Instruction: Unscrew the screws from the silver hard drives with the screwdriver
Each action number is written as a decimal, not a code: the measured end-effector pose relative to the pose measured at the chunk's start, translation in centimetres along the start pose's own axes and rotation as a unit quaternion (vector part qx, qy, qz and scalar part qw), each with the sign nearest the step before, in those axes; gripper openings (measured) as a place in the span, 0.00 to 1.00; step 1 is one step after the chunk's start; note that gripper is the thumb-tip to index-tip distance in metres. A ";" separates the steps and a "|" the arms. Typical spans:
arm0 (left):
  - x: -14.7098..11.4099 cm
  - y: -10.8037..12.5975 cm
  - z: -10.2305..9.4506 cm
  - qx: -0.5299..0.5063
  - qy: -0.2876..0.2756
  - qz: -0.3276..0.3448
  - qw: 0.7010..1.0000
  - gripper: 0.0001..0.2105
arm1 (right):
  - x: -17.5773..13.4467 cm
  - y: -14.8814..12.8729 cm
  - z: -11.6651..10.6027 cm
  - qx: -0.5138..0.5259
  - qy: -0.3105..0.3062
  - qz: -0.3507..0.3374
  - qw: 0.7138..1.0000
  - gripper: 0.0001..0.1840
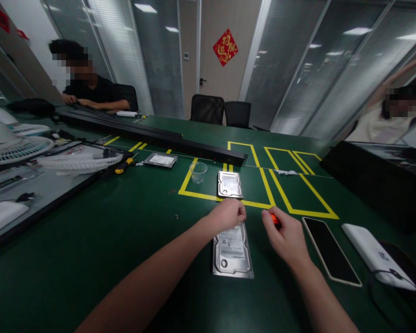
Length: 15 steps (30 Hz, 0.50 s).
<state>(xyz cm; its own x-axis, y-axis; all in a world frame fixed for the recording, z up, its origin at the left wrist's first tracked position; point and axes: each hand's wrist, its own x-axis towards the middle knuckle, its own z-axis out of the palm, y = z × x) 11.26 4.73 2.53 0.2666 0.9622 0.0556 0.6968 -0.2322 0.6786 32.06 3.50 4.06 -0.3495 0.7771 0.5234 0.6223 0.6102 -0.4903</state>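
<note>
Over the far end of the near hard drive (233, 252), my left hand (228, 213) is closed in a pinch; its fingertips hide whatever they hold. The drive lies flat, silver side up. My right hand (287, 233) is wrapped round an orange-and-black screwdriver handle (274, 219), just right of the drive; the shaft is not visible. Beyond my left hand lies a second hard drive (229, 184), partly inside a yellow tape outline. A clear plastic cup (198, 173) stands to its left. A tiny metal piece (176, 216), perhaps a screw, rests on the green table.
A third hard drive (160, 160) and a yellow-black screwdriver (124, 165) lie at left, near white fan parts (79, 159). A long black bar (180, 145) crosses behind. At right are a phone (331, 249) and a white power bank (376, 254) with a cable. Two people sit across.
</note>
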 end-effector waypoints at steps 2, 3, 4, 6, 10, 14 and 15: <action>0.1 -0.1 0.0 -0.006 -0.001 -0.003 1.000 0.06 | 0.0 0.0 0.0 0.002 -0.002 0.002 1.000 0.20; 0.1 -0.2 0.0 -0.009 -0.001 -0.005 1.000 0.07 | 0.0 0.0 0.0 0.003 -0.002 0.002 1.000 0.20; 0.2 -0.2 0.1 -0.011 -0.002 -0.007 1.000 0.07 | 0.0 -0.1 -0.1 0.004 -0.002 0.002 1.000 0.20; 0.2 -0.2 0.0 -0.014 -0.003 -0.011 1.000 0.07 | 0.0 -0.1 -0.1 0.006 0.000 0.001 1.000 0.20; 0.3 -0.1 0.0 -0.016 -0.002 -0.016 1.000 0.06 | 0.0 -0.2 -0.1 0.008 -0.002 0.001 1.000 0.19; 0.4 -0.2 0.0 -0.016 -0.005 -0.021 1.000 0.07 | 0.0 -0.1 -0.1 0.004 0.002 0.000 1.000 0.19; 0.4 -0.2 0.0 -0.016 -0.006 -0.022 1.000 0.07 | 0.0 -0.1 -0.1 0.004 0.002 0.001 1.000 0.19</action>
<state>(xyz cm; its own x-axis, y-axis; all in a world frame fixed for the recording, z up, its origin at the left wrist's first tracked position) 11.19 5.16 2.42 0.2441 0.9696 0.0168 0.6860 -0.1849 0.7037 32.04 3.43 4.14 -0.3463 0.7775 0.5250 0.6173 0.6102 -0.4966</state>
